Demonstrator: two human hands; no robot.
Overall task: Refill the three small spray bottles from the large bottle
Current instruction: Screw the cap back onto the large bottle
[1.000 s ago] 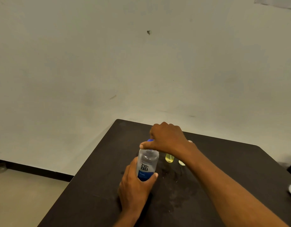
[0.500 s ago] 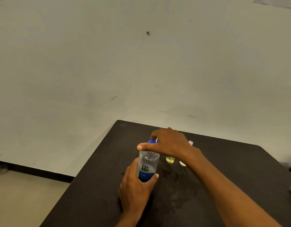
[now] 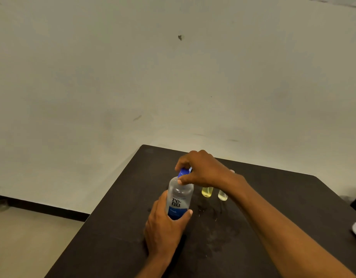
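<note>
Head view, looking down at a dark table (image 3: 293,197) set against a plain wall. A large clear bottle (image 3: 180,195) with a blue label stands upright near the middle of the table. The left hand (image 3: 165,227) is wrapped around its lower half, gripping it firmly. The right hand (image 3: 203,170) is curled over the top, thumb and fingers pinched closed on the blue cap (image 3: 184,172). Just beside the bottle, partly hidden behind the right wrist, stand a small yellow bottle (image 3: 207,191) and a small clear bottle (image 3: 222,195); a third cannot be made out clearly. The step looks like opening the cap. To do it well, keep the base planted and steady with the left hand, squeeze the body lightly so nothing spurts, and turn only the cap
</note>
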